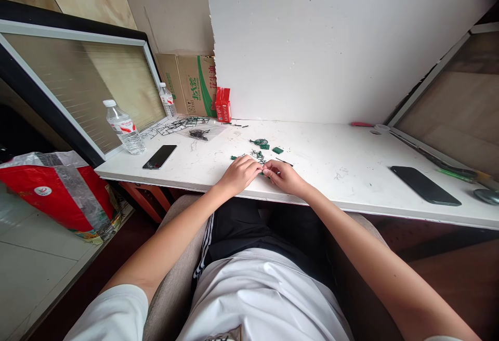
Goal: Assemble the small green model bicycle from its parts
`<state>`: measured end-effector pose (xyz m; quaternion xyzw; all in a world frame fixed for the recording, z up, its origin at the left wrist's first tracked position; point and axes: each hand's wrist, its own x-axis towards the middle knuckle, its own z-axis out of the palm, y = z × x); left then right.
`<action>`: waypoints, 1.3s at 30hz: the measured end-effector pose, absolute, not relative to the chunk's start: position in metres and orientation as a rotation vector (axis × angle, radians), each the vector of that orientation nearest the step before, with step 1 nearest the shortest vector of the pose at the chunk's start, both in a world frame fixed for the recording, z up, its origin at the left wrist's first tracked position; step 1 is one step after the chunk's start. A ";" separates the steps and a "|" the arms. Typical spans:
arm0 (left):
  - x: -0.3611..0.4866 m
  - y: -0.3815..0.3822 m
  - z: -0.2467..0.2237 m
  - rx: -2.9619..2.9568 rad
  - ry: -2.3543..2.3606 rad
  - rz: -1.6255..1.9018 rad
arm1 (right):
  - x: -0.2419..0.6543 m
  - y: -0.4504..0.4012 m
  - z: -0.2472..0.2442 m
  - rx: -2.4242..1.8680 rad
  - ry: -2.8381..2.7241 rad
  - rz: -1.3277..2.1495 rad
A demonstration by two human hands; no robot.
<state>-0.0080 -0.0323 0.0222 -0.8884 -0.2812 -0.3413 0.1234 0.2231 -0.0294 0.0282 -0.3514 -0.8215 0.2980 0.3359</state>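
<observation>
My left hand [242, 171] and my right hand [284, 175] meet over the front part of the white table [331, 164]. Both have their fingers pinched together, tip to tip. What they hold is too small and too covered to name; a bit of dark green shows under the fingertips. Just beyond them lies a tangle of small dark green parts [258, 156]. Behind that are a green round spoked piece [259, 142] and a green block [277, 150]. A thin dark stick [284, 161] lies beside my right hand.
Left on the table are a phone [159, 157], a water bottle [125, 129], a clear bag with dark parts [198, 134] and black part frames [183, 124]. A red box [223, 105] stands at the back. A black phone [424, 185] lies right. A white board [331, 50] rises behind.
</observation>
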 end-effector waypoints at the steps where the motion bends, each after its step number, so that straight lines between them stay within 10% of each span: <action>1: -0.008 -0.033 0.023 -2.590 -0.823 -0.999 | 0.223 -0.030 0.028 -0.915 -2.134 0.791; 39: -0.004 -0.035 0.020 -2.566 -0.907 -1.140 | 0.226 -0.021 0.017 -0.869 -2.001 0.907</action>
